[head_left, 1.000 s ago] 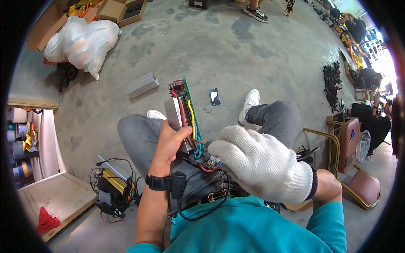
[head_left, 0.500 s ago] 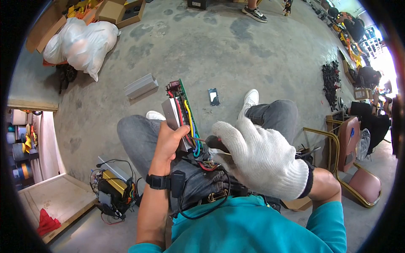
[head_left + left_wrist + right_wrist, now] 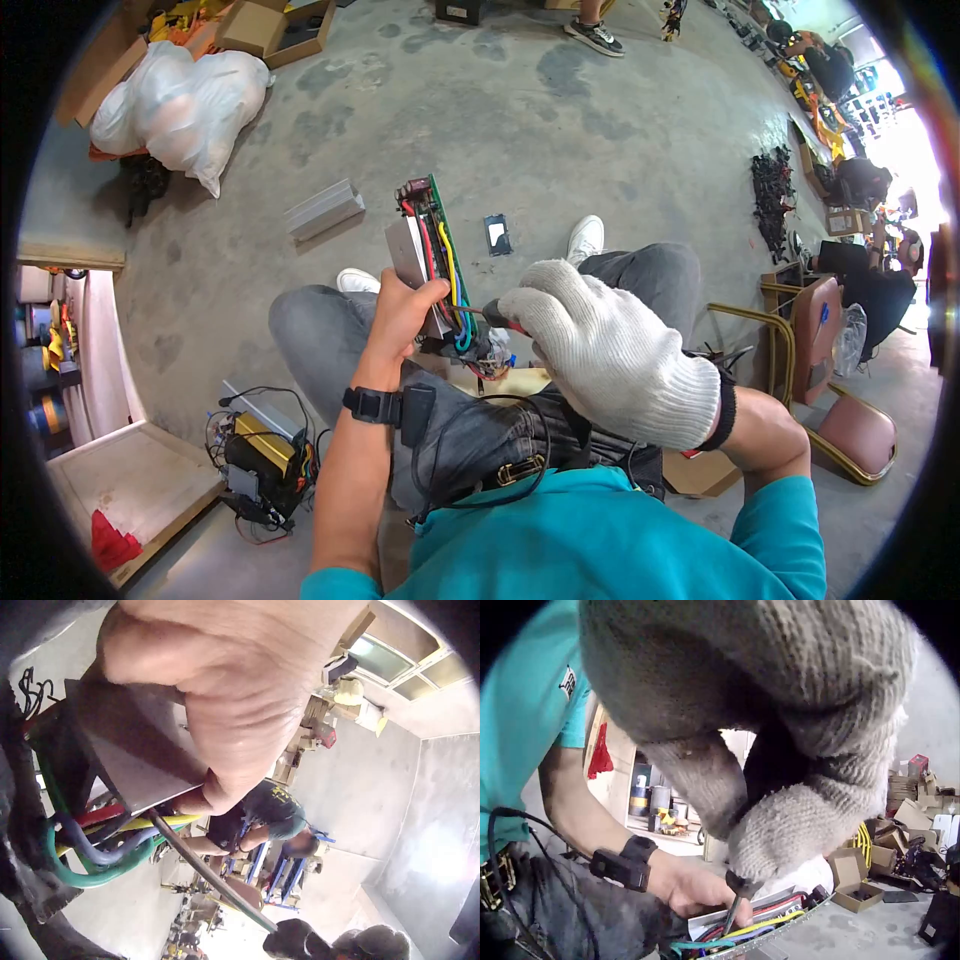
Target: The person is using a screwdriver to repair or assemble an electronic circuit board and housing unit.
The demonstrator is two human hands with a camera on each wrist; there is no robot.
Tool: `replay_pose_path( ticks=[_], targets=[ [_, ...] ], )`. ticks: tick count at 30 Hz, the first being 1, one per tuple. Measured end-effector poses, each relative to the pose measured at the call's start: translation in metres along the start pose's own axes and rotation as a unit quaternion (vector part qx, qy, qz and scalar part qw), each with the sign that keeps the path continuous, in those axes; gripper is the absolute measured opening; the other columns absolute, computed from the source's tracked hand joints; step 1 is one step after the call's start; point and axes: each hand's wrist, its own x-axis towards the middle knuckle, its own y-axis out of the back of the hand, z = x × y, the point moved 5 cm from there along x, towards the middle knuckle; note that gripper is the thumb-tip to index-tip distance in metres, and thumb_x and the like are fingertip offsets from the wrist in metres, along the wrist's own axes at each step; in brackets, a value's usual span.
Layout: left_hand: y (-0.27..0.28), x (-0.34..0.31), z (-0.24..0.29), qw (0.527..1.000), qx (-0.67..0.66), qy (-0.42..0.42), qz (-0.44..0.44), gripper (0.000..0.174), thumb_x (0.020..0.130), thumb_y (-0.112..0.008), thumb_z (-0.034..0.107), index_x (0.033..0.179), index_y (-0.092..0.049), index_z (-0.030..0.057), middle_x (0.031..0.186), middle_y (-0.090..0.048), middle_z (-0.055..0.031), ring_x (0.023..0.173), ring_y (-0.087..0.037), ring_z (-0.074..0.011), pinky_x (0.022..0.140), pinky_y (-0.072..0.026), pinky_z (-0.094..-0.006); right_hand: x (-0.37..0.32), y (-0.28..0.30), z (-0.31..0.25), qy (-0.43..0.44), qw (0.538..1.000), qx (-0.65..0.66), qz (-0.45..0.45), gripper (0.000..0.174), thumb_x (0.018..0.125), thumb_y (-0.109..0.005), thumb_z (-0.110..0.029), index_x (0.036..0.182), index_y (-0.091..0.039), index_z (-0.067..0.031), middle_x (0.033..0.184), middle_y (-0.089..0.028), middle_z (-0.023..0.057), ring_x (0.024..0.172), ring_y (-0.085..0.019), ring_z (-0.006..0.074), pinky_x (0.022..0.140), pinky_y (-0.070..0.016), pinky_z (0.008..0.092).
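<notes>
Grips the circuit board (image 3: 437, 215) upright above the lap in the bare left hand (image 3: 400, 318), fingers wrapped round its lower end and the metal plate (image 3: 404, 255) — clamps the screwdriver (image 3: 492, 314) in the gloved right hand (image 3: 610, 350), tip set among the wires (image 3: 452, 290) near the board's base. Best to hold the shaft square to the spot under the tip, press gently, brace the board against the thigh, and mind the bare fingers just beside the steel. Long, narrow green board; flat, dull aluminium plate; smooth glossy insulation in red, yellow, blue and green, bent in loops; coarse white knitted glove with a dark cuff; slim round shaft.
</notes>
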Motion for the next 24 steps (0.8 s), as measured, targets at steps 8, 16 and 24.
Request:
replay_pose_path(
  ticks=[8, 16, 24],
  targets=[
    [0.0, 0.036, -0.029, 0.997, -0.049, 0.012, -0.053, 0.049, 0.085, -0.075, 0.017, 0.119, -0.052, -0.0099, 0.1, -0.068, -0.0141, 0.076, -0.069, -0.0179, 0.062, -0.0559, -0.0318, 0.011, -0.018, 0.009, -0.149, 0.987, 0.028, -0.061, 0.046, 0.093, -0.068, -0.016, 0.132, -0.05, -0.0002, 0.111, -0.06, 0.021, 0.079, -0.073, 0.0341, 0.068, -0.0599, 0.0437],
    [0.003, 0.03, -0.028, 0.998, 0.003, 0.041, -0.039, 0.054, 0.084, -0.075, 0.023, 0.12, -0.051, -0.0097, 0.098, -0.067, -0.0124, 0.075, -0.067, -0.0161, 0.059, -0.053, -0.0295, 0.018, -0.021, 0.004, -0.239, 0.964, 0.006, -0.113, 0.05, 0.09, -0.072, -0.017, 0.132, -0.05, -0.0002, 0.119, -0.057, 0.0211, 0.085, -0.073, 0.0349, 0.072, -0.0593, 0.044],
    [-0.001, 0.036, -0.038, 0.995, -0.043, 0.044, -0.074, 0.047, 0.084, -0.074, 0.02, 0.118, -0.055, -0.0073, 0.096, -0.067, -0.0111, 0.076, -0.067, -0.017, 0.065, -0.0549, -0.0314, 0.013, -0.032, 0.006, -0.22, 0.969, 0.032, -0.104, 0.05, 0.092, -0.072, -0.02, 0.132, -0.05, -0.001, 0.114, -0.061, 0.0206, 0.082, -0.073, 0.036, 0.069, -0.0596, 0.0448]
  ],
)
